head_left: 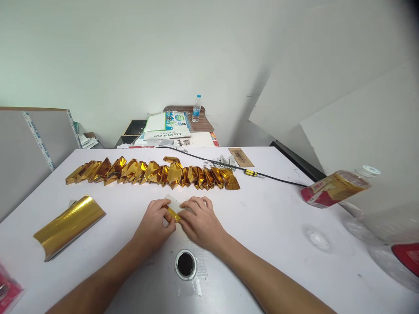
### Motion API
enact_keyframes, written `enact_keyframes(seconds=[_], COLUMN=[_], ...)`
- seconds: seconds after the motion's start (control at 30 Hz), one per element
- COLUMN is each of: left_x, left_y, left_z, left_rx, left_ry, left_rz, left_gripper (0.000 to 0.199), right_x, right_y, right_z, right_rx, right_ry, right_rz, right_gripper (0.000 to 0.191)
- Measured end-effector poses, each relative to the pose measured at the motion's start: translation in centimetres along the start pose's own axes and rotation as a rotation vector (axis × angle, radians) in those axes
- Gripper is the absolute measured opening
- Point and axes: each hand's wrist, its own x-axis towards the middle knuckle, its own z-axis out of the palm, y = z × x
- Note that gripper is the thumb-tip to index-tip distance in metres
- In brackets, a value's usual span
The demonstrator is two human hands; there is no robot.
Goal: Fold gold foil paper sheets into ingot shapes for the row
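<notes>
centrally, the foil (176,205) sits well inside the visible edges of the table (271,218), between gold row (175,175) and hole (186,264); table surface stretches right to the white-capped bottle (337,188); the foil's gold strip (173,213) slants from far left to near right, pale corner (170,199) pointing away; left hand (154,221) pinches it; right hand (203,224) touches its right end, grip unclear.

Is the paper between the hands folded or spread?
Partly folded, it seems: the paper shows its pale side, with a gold strip along its near edge. The left hand and right hand hide the rest.
</notes>
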Motion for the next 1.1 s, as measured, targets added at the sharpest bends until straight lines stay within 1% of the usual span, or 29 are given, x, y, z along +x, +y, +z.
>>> enact_keyframes(seconds=[0.07, 0.17, 0.27, 0.43, 0.57, 0.67, 0.77, 0.83, 0.93, 1.1], left_x=[0.0, 0.1, 0.2, 0.4, 0.5, 0.5, 0.4, 0.4, 0.3, -0.1], left_y=[0.1, 0.2, 0.4, 0.7, 0.7, 0.7, 0.8, 1.0, 1.2, 0.6], left_z=[0.0, 0.0, 0.0, -0.2, -0.4, -0.7, -1.1, -1.2, -1.4, -2.2], left_rx=[-0.006, -0.014, -0.016, -0.008, 0.003, 0.011, 0.009, 0.004, 0.017, 0.038], left_ry=[-0.003, -0.018, -0.023, -0.025, -0.062, -0.077, -0.093, -0.107, -0.113, -0.133], left_rz=[-0.011, -0.034, -0.048, -0.038, -0.040, -0.027, 0.002, 0.040, 0.124, 0.201], left_gripper=[0.015, 0.016, 0.017, 0.018, 0.022, 0.024, 0.019, 0.015, 0.020, 0.021], right_x=[-0.1, -0.4, -0.5, -0.4, -0.5, -0.7, -0.9, -1.0, -1.0, -1.1], right_y=[-0.1, -0.4, -0.8, -1.0, -1.2, -1.2, -1.1, -1.0, -0.8, -0.5], right_z=[-0.3, -0.6, -0.6, -0.4, -0.6, -1.0, -1.1, -1.1, -1.1, -1.4], right_rx=[0.001, -0.007, 0.010, 0.111, 0.146, 0.130, 0.098, 0.099, 0.124, 0.123], right_ry=[-0.027, -0.069, -0.110, -0.198, -0.214, -0.222, -0.213, -0.191, -0.175, -0.180], right_rz=[-0.101, -0.136, -0.096, 0.064, 0.161, 0.174, 0.165, 0.162, 0.174, 0.188], right_gripper=[0.013, 0.015, 0.017, 0.013, 0.014, 0.017, 0.019, 0.020, 0.018, 0.017])
